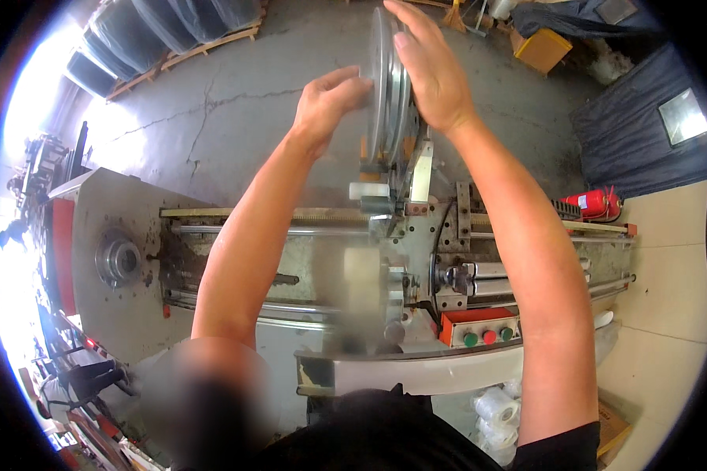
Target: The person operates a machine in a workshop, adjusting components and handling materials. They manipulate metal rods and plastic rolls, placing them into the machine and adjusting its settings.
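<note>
1. Head view: a grey wheel (390, 94) stands upright, almost edge-on, at the far middle of the scene, beyond the long rails (322, 231) and above the metal carriage (420, 228).
2. The left hand (330, 98) is at the wheel's left side, fingers curled; whether they grip the rim or merely touch it, I cannot tell.
3. The right hand (436, 71) is open along the wheel's right side, its fingers stretched toward the far edge.
4. An uneven push from the two sides could tip the wheel or make it slip, since no fingers visibly wrap round it. If it turned, fingertips might be pinched between its rim and nearby parts, such as the pale bar (422, 174) just to its near right.
5. The wheel looks smooth and shiny, with bright rims and what seem to be grooves between them; blur hides finer detail.
</note>
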Motion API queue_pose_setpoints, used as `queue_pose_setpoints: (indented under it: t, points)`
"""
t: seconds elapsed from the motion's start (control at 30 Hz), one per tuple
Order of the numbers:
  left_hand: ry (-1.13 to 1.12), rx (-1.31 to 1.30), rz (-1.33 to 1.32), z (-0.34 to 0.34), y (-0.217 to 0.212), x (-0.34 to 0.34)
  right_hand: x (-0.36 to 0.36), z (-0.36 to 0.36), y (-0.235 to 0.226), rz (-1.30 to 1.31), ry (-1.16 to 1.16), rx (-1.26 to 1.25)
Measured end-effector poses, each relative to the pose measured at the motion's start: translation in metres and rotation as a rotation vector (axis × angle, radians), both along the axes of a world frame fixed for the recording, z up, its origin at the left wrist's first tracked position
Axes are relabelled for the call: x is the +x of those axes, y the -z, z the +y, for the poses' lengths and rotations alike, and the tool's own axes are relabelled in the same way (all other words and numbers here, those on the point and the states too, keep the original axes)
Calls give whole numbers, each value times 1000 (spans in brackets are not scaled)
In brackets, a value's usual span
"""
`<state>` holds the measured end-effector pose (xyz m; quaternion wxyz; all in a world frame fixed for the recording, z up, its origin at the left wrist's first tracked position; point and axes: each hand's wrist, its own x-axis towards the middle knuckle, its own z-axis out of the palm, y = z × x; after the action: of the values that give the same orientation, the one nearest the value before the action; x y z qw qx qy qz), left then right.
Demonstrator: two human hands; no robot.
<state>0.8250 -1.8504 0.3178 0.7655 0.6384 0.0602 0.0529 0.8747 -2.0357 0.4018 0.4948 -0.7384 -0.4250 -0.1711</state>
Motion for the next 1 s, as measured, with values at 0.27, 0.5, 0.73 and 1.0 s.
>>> queue_pose_setpoints:
  t: [0.27,0.5,0.73,1.0]
  points:
    - [-100,10,71,-7,3,3,2,0,0,9,-11,3]
    - [-85,15,318,-17,-29,3,0,3,0,4,-2,9]
    - [11,244,3,-10,-16,-17,1,5,1,-15,1,27]
    - [-32,295,224,-16,-28,-10,-3,0,-6,-17,41,-21]
